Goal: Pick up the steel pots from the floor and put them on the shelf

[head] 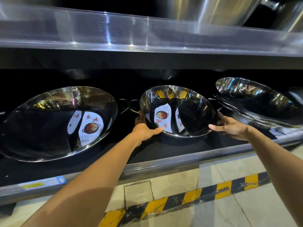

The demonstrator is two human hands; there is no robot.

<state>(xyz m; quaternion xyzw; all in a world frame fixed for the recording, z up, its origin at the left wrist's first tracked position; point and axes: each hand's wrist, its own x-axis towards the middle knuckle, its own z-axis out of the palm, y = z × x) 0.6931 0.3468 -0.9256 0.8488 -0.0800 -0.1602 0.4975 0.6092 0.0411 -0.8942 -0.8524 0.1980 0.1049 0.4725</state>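
Observation:
A shiny steel divided pot (193, 110) with a paper label inside leans tilted on the dark lower shelf (164, 154), its mouth facing me. My left hand (144, 126) grips its left rim by the side handle. My right hand (229, 125) holds its right rim. To its left a larger steel pot (54, 126) with a similar label leans the same way. At the right, a stack of several steel pots (259, 102) leans on the shelf.
An upper steel shelf (147, 33) overhangs the pots, with big steel stockpots (221, 9) on it. Price tags line the lower shelf's front lip (42, 183). Tiled floor with a yellow-black hazard stripe (188, 200) lies below.

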